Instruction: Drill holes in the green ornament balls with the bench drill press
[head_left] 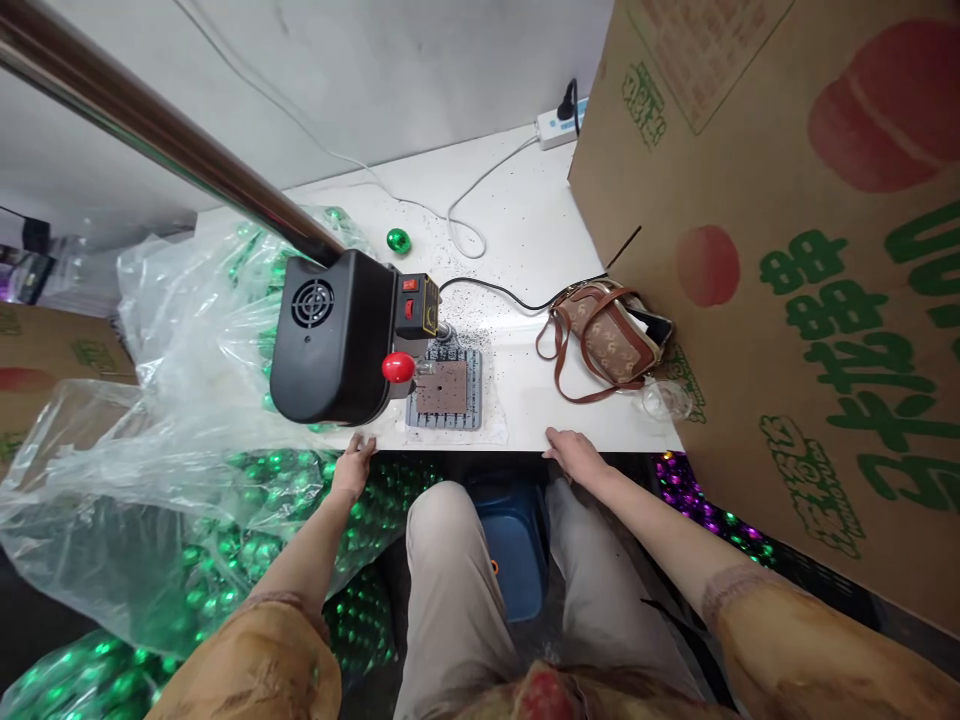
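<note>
White counter runs back to a pale wall, with dark specks scattered around a black machine near the front edge. The machine's red knob sits beside a brown plate, which lies on a grey base. Behind it, one shiny green ball rests on the counter; many more like it lie in clear plastic to the left, both on the counter and below its edge.

The person's left hand rests at the front edge by the machine, fingers loosely bent and partly spread, with nothing seen in its hold. The right hand touches the edge farther right, apart from the base, fingers gently curved and loosely open, also with nothing visible in them.

A brown bag lies on the counter to the right, beside a tall carton. The moment looks like a pause at the machine, with no piece being handled. Any reach to the plate would call for lifting a hand off the edge and passing clear of the knob
</note>
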